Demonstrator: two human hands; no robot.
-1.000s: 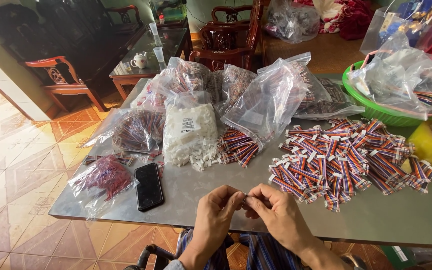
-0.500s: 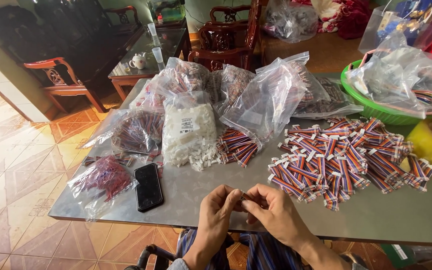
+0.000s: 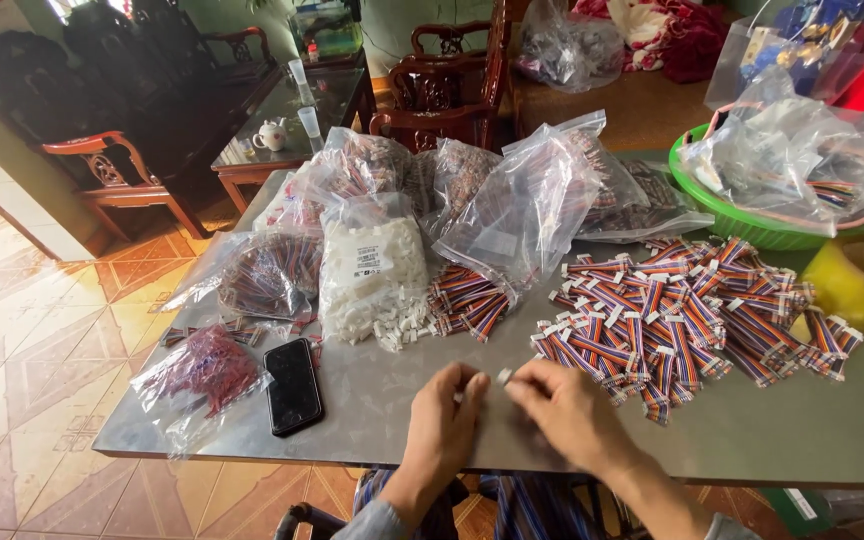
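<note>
While left hand (image 3: pixel 449 418) steadies, right hand (image 3: pixel 559 405) pinches connector (image 3: pixel 504 376).

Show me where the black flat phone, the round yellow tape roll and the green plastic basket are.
black flat phone (image 3: pixel 293 386), head view, middle of its dark screen.
round yellow tape roll (image 3: pixel 845 290), head view, its outer yellow side.
green plastic basket (image 3: pixel 752 229), head view, its front wall.

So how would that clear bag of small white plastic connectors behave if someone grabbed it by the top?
The bag of white connectors would probably sag and shift, since it is thin film packed with loose pieces. Some pieces already lie spilled at its base, so more might drop out. It looks full, so likely fairly heavy for a bag.
</note>
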